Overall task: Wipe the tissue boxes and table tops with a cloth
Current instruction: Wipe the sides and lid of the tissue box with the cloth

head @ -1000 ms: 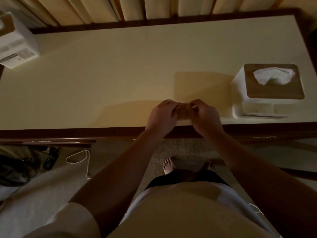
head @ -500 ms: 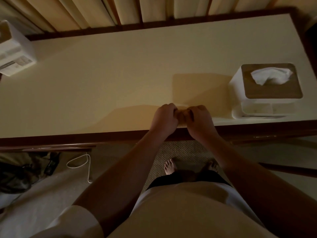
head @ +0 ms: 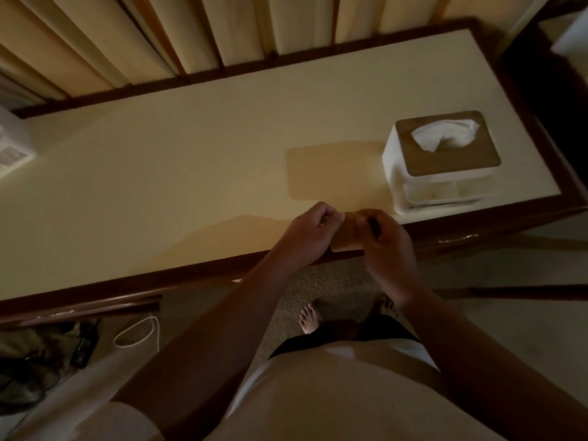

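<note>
From my seat, I judge the wiping is not under way at this moment, since nothing is pressed to any surface. At the far left a white box (head: 11,148) sits on the counter (head: 159,186). The frame cuts it off, so I can't tell whether it is one of the tissue boxes. The broad pale top of the counter shows no streaks I could read as wiped or unwiped, so I count it as left to do.

Over the near edge, my left hand (head: 313,232) has its fingers curled and pinches one side of the small tan cloth (head: 346,232). My right hand (head: 386,241) is curled on the other side, so both hands grip the cloth. It is raised just above the edge, and I take it as being folded or bunched ready for use. The tissue box (head: 442,160) stands near the right end, apart from the hands and untouched.
</note>
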A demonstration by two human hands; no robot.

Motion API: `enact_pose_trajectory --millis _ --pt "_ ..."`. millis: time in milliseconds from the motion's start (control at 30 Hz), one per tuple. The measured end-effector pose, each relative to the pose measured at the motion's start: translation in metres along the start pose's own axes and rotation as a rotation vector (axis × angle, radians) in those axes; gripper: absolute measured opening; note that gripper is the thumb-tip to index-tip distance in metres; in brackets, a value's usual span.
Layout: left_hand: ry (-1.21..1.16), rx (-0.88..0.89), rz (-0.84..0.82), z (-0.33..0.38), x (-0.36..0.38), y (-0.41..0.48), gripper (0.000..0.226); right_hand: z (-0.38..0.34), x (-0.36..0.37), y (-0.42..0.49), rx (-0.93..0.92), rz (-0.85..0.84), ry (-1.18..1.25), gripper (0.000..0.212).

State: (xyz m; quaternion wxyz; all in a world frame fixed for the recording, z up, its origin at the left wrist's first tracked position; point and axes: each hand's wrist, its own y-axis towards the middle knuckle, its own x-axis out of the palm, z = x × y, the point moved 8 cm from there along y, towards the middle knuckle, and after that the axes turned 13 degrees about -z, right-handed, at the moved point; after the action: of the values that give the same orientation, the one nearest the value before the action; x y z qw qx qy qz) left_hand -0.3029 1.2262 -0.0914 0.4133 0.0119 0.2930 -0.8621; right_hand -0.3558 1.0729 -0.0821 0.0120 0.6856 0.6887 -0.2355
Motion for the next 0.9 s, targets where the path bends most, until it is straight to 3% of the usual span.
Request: enact_pose_trajectory --millis 133,300,500,600,767,900 --pt "0.014 0.026 -0.126 0.028 0.026 0.004 0.025 0.007 -0.035 -0.02 -0.027 0.09 0.046 0.02" --pt "-0.022 0.141 -0.129 0.065 0.052 0.011 0.017 0.015 -0.076 -0.035 -0.023 0.166 0.08 0.017" --pt "-0.019 0.092 -0.157 0.087 0.071 0.026 0.017 0.009 -0.114 -0.04 -0.094 0.149 0.002 0.02" --pt "0.154 0.095 -0.217 0.104 0.079 0.03 0.04 0.005 -0.127 -0.037 -0.14 0.092 -0.037 0.023" --pt "0.406 0.15 -0.224 0.135 0.081 0.033 0.023 0.002 -0.152 -0.027 -0.169 0.001 -0.003 0.026" --pt "0.507 0.124 -0.054 0.143 0.076 0.033 0.024 -0.003 -0.168 -0.015 -0.245 -0.053 -0.14 0.027"
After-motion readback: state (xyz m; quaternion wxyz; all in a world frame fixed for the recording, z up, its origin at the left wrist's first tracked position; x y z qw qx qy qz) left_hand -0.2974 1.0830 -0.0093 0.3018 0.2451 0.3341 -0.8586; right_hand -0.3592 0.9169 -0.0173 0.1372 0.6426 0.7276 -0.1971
